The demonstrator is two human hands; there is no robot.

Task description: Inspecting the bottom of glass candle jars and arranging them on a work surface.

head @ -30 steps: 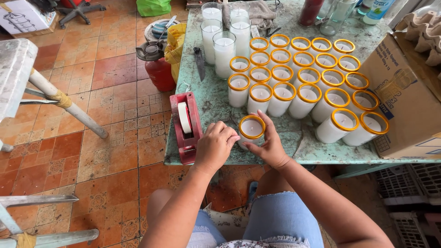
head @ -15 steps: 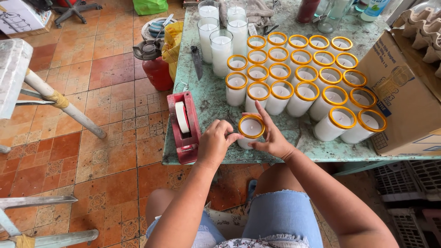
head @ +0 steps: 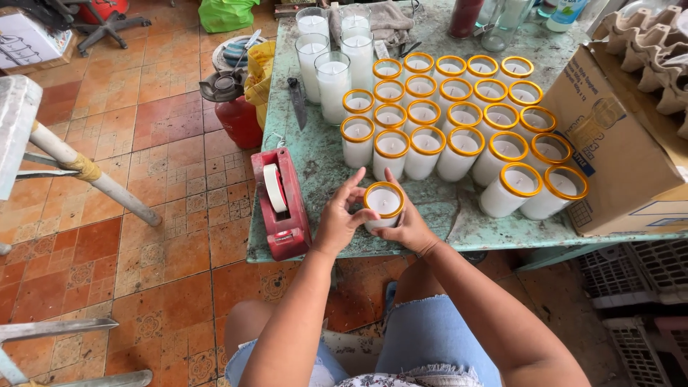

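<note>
While the left hand (head: 338, 218) pinches the rim and the right hand (head: 407, 223) cups the candle glass (head: 383, 203), just right of the red tape dispenser (head: 282, 204), a slip could knock the neighbouring candle rows (head: 459, 122).

Both hands (head: 373, 218) cup candle glass (head: 383, 206) (gold-rimmed).

A brown cardboard box (head: 622, 147) with blue and yellow printed panels lies at three o'clock on the table edge; at ten o'clock, a white printed carton (head: 27, 39), possibly a package
</note>
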